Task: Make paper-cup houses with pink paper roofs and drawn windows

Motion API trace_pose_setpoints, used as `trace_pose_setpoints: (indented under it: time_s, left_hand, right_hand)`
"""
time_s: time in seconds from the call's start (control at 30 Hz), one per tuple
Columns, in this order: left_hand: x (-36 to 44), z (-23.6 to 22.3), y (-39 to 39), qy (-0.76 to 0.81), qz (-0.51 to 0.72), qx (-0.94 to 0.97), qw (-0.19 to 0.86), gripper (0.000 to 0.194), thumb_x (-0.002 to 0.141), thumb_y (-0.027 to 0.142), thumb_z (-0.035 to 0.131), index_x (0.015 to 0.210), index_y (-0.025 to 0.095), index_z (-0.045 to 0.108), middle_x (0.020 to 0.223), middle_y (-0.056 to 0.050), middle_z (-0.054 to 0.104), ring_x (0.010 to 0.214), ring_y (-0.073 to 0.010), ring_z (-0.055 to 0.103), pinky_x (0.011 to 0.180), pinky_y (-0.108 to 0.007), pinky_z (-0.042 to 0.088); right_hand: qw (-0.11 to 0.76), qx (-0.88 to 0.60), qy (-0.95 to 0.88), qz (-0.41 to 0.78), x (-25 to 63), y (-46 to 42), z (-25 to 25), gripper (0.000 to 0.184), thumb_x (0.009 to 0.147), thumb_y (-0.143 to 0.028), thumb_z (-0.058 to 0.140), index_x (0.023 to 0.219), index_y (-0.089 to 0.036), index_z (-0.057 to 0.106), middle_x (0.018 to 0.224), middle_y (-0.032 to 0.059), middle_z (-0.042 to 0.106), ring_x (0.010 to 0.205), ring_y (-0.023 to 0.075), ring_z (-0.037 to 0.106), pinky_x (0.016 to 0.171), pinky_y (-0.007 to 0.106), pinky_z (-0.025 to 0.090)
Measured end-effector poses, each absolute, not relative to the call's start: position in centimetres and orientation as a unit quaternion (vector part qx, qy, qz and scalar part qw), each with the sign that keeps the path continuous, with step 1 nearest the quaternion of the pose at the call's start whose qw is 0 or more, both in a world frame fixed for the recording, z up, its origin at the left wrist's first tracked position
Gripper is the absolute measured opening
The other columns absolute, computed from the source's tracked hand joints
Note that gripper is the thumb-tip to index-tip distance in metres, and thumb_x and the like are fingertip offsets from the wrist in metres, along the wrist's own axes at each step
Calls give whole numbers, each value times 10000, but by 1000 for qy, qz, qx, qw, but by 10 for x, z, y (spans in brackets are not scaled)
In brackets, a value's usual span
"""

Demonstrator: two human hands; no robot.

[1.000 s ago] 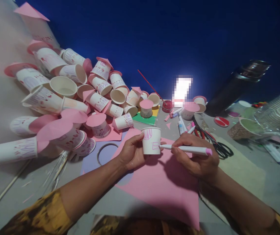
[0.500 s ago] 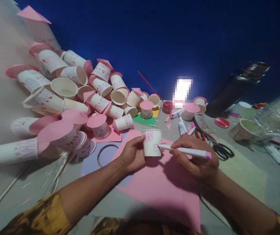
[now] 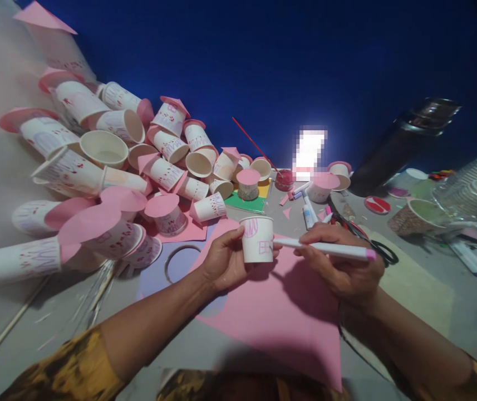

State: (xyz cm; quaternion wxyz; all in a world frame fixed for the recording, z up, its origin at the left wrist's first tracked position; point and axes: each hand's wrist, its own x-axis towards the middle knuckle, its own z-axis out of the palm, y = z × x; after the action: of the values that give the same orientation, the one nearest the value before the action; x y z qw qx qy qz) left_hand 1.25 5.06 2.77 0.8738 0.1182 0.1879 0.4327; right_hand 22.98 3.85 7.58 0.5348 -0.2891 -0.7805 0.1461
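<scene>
Head view: left hand (image 3: 226,259) grips white cup (image 3: 257,240); right hand (image 3: 342,264) pinches marker (image 3: 334,249) beside it.

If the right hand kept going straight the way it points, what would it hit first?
Leading with the marker, the right hand would likely meet the cup first, or the left hand's fingertips beside it; depth is unclear.

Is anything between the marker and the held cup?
Nothing visible stands between the marker in the right hand and the paper cup; fingertips of the left hand show past the cup's edge, near the marker's tip.
</scene>
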Motion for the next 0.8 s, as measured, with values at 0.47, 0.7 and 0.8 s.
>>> trace_pose_setpoints:
  time_s: [0.47,0.7,0.8]
  left_hand:
    - [9,24,52,138,389,130,902,568,906,420,586,1267,-14,649,1160,-257,753,1074,-363,721,1004,-510,486]
    - [11,22,53,212,436,119,866,454,921,335,610,1242,16,643,1065,-217,782,973,-335,755,943,-498,545]
    - [12,25,52,242,447,116,853,430,919,299,607,1236,10,631,1019,-216,790,922,-313,766,866,-437,577]
  right_hand:
    - [578,-386,-681,232,235,62,56,113,958,-204,677,1044,-246,737,875,18,771,680,161,737,588,292,593]
    - [553,-296,-746,223,224,37,72,166,904,-106,676,1005,-230,723,803,29,746,625,166,675,545,298,537]
    - [526,-242,-791,196,220,35,71,206,881,-85,674,1035,-219,703,802,45,741,652,183,666,580,321,525]
